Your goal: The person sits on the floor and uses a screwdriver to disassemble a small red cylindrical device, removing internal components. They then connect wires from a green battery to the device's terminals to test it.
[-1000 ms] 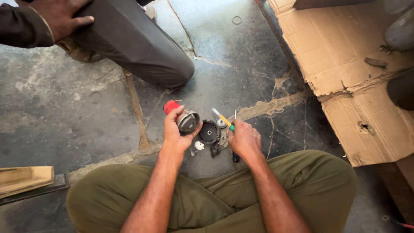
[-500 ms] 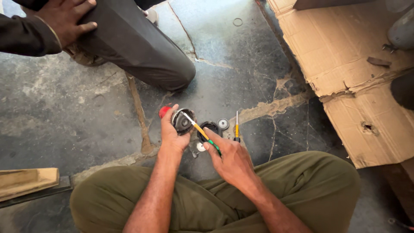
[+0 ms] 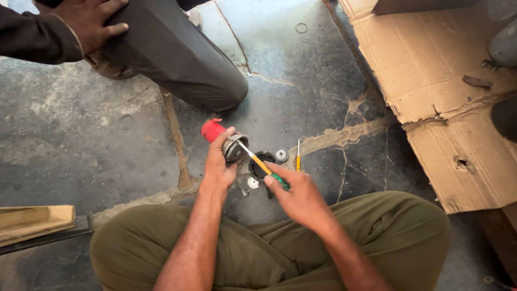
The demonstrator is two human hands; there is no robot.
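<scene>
My left hand (image 3: 219, 164) grips a small round metal part with a red end (image 3: 214, 130), held just above the stone floor. My right hand (image 3: 295, 193) holds a screwdriver with a yellow and green handle (image 3: 262, 165); its tip rests on the metal face of that part (image 3: 235, 147). On the floor between my hands lie a black ring-shaped piece (image 3: 260, 163), a small grey round piece (image 3: 280, 155), a second thin yellow-handled screwdriver (image 3: 298, 156) and a few small white bits (image 3: 252, 184).
I sit cross-legged in olive trousers (image 3: 393, 231). Another person crouches at the top left, a hand (image 3: 91, 21) on a grey-trousered knee (image 3: 215, 86). Flattened torn cardboard (image 3: 447, 97) covers the right side. A wooden block (image 3: 32, 222) lies at the left edge.
My right hand picked the yellow and green screwdriver up off the floor and brought its tip to the part in my left hand. The left hand stayed put.
</scene>
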